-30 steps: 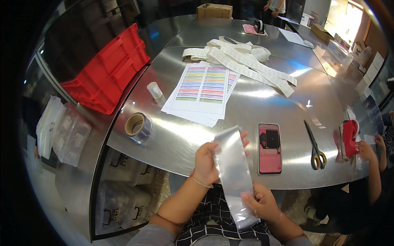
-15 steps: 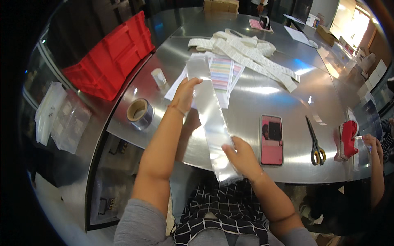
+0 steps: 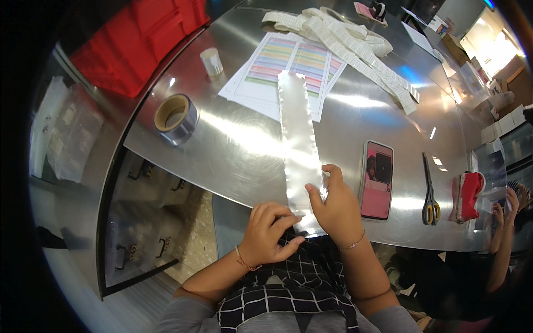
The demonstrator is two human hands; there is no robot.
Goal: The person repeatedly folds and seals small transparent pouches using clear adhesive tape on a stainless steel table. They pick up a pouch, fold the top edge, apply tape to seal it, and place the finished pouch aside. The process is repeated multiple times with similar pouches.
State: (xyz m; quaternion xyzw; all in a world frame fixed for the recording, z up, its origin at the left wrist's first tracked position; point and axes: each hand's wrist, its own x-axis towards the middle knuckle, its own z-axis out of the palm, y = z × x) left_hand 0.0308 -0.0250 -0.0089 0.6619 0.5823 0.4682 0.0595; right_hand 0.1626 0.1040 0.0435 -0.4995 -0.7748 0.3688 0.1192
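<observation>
— Where is the handled piece found?
— A long clear plastic sleeve is stretched between the fingers and the far side, its far end seen over colour-banded sheets, its near end past the edge of the bench.
— And the fingers?
— By the right hand, a thumb is laid at the sleeve's right edge; whether it is pinched cannot be told. At the left hand, thumb and forefinger are parted beside the near end.
— What is seen around them?
— The bench is topped with shiny metal. Just right of the right fingers a phone is set, then scissors and a red tape dispenser. Ahead of the left fingers, leftward, a tape roll is stood; farther off, printed strips are heaped and a red crate is seen. A co-worker's hands are raised far right.
— What has changed?
— Half a second ago the sleeve's upper part was held by the left hand; it has since been brought down.
</observation>
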